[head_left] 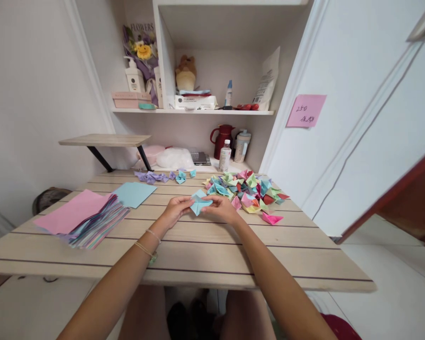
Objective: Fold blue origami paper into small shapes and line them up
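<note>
Over the middle of the wooden table [198,257], a light blue folded paper [198,204] is held up between both hands. My left hand [177,211] pinches its left side, and my right hand [221,208] grips its right side with thumb and fingers. The paper shows crossing creases and a pointed lower corner. Just beyond my right hand lies a heap of colourful folded paper boats [248,191], with a single pink folded boat [271,218] at its near edge. Small purple folded pieces [150,177] and a blue folded piece [180,177] lie behind my left hand.
To the left are a stack of coloured paper sheets [101,222], topped by a pink sheet [74,211], and light blue sheets [135,194]. A small raised shelf [104,140] stands at the back left. A plastic bottle [225,156] and a red jug [222,139] stand behind the heap.
</note>
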{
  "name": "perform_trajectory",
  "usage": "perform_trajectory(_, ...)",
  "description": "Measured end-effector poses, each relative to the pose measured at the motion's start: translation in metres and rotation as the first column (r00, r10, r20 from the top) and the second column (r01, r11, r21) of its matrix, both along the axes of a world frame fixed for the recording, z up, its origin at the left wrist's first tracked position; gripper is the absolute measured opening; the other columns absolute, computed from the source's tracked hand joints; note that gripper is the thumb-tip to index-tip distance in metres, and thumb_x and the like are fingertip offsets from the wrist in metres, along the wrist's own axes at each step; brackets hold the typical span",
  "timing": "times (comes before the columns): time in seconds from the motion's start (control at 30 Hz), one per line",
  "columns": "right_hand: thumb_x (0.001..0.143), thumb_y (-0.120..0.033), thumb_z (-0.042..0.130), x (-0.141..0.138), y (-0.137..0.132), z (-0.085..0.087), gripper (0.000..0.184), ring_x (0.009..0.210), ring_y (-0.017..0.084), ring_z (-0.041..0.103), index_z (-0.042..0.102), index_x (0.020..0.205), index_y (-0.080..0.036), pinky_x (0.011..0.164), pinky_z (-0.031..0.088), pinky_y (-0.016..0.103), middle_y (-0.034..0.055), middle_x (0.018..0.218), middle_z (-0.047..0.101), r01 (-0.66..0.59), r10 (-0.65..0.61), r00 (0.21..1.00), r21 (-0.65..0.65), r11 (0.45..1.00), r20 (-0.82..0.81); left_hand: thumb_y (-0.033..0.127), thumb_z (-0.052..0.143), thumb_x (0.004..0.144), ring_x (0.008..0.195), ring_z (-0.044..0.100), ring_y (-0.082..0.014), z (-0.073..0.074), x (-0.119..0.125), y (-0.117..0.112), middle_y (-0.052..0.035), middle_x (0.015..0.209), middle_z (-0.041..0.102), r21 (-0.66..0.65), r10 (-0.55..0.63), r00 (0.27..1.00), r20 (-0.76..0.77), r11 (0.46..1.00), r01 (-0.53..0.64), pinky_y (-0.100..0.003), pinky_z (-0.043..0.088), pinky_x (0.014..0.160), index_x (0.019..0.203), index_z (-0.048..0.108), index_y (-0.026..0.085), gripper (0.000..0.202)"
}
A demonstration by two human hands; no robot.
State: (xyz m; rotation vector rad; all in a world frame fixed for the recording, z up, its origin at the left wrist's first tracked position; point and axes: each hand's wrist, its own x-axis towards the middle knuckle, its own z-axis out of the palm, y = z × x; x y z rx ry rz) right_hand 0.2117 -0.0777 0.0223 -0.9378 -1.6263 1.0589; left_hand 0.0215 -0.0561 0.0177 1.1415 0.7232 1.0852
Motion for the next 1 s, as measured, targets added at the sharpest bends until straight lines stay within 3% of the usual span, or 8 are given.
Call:
perform_trajectory(0.2, 0.050, -0.034, 0.076, -0.003, 0.003, -0.004, 0.043, 0.059, 0.013, 0.055, 0.066, 0.087, -0.016, 0.057, 0.044, 0.025, 0.0009, 0.070, 0.063, -0.011, 0.011, 0.999, -0.013, 1.000, -0.032, 0.025, 0.073, 0.059, 0.066, 0.062, -0.0138, 0.000, 0.002, 0.000, -0.0078, 0.080, 0.068, 0.003, 0.048, 0.998, -0.049, 0.999, -0.048, -0.025, 0.049, 0.066, 0.081, 0.069, 0.010, 0.028)
perform_trajectory(0.37, 0.063, -0.042, 0.066, -0.002, 0.008, -0.008, 0.028, 0.060, 0.013, 0.055, 0.067, 0.076, -0.017, 0.056, 0.046, 0.026, 0.0015, 0.067, 0.062, 0.040, -0.041, 0.993, -0.014, 0.999, -0.107, 0.023, 0.077, 0.051, 0.068, 0.062, -0.0154, -0.001, 0.005, -0.003, -0.0070, 0.078, 0.068, 0.022, 0.066, 0.996, -0.067, 0.998, -0.064, -0.028, 0.048, 0.070, 0.082, 0.067, 0.010, 0.035)
perform_trajectory(0.5, 0.065, -0.046, 0.062, -0.007, 0.010, -0.012, 0.030, 0.055, 0.013, 0.053, 0.066, 0.066, -0.016, 0.053, 0.047, 0.026, 0.0003, 0.059, 0.059, 0.086, -0.095, 0.980, -0.060, 0.995, -0.175, 0.018, 0.080, 0.042, 0.063, 0.061, -0.0147, -0.005, 0.009, -0.004, -0.0053, 0.073, 0.068, 0.076, 0.086, 0.989, -0.121, 0.994, -0.078, -0.027, 0.046, 0.066, 0.080, 0.065, 0.010, 0.042)
perform_trajectory(0.6, 0.067, -0.048, 0.060, -0.012, 0.007, -0.013, 0.033, 0.051, 0.013, 0.053, 0.064, 0.061, -0.016, 0.052, 0.047, 0.027, -0.0002, 0.056, 0.057, 0.076, -0.092, 0.974, -0.085, 0.993, -0.207, 0.020, 0.079, 0.044, 0.059, 0.059, -0.0126, -0.008, 0.009, -0.003, -0.0024, 0.068, 0.066, 0.119, 0.134, 0.976, -0.170, 0.986, -0.115, -0.023, 0.044, 0.059, 0.072, 0.064, 0.011, 0.034)
perform_trajectory(0.77, 0.061, -0.045, 0.067, -0.016, 0.002, -0.013, 0.031, 0.059, 0.016, 0.057, 0.066, 0.075, -0.017, 0.057, 0.048, 0.028, 0.0012, 0.063, 0.063, 0.016, -0.028, 0.985, -0.069, 0.998, -0.170, 0.029, 0.075, 0.052, 0.056, 0.055, -0.0112, -0.008, 0.004, 0.002, -0.0010, 0.062, 0.063, 0.212, 0.232, 0.945, -0.231, 0.960, -0.184, -0.021, 0.040, 0.054, 0.061, 0.063, 0.011, 0.022)
perform_trajectory(0.87, 0.057, -0.043, 0.070, -0.015, 0.005, -0.016, 0.034, 0.058, 0.015, 0.057, 0.066, 0.079, -0.018, 0.056, 0.047, 0.028, 0.0006, 0.063, 0.063, 0.064, -0.074, 0.977, -0.056, 0.996, -0.202, 0.030, 0.074, 0.053, 0.058, 0.056, -0.0127, -0.008, 0.004, 0.003, -0.0016, 0.063, 0.064, 0.219, 0.236, 0.944, -0.232, 0.958, -0.186, -0.022, 0.041, 0.057, 0.062, 0.065, 0.012, 0.023)
perform_trajectory(1.0, 0.060, -0.044, 0.067, -0.012, 0.015, -0.022, 0.029, 0.055, 0.014, 0.053, 0.065, 0.067, -0.016, 0.054, 0.045, 0.027, 0.0009, 0.060, 0.061, 0.185, -0.190, 0.955, -0.043, 0.982, -0.226, 0.025, 0.078, 0.046, 0.064, 0.059, -0.0148, -0.007, 0.008, -0.001, -0.0033, 0.072, 0.067, 0.203, 0.193, 0.960, -0.203, 0.967, -0.152, -0.025, 0.043, 0.063, 0.070, 0.067, 0.012, 0.029)
